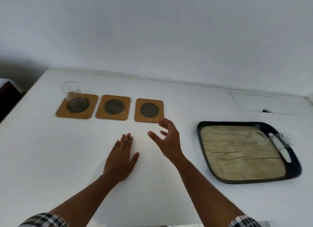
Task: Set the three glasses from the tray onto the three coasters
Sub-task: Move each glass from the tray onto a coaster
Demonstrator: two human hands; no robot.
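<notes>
While clear glass stands on left coaster, both hands' grip released: left hand flat, right hand spread.

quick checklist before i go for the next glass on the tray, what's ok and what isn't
1. Right hand free to grasp: ok, fingers spread, holding nothing.
2. Left hand out of the way: ok, flat on the white table, empty.
3. First clear drinking glass placed: ok, upright on the left wooden coaster with dark round pad.
4. Target coasters free: ok, the middle coaster and right coaster are bare.
5. Glasses left on the black-rimmed tray with wood-look base: cannot tell how many; a blurred clear glass shows near its far right end.
6. Path from tray to coasters: ok, nothing lies between them.
</notes>
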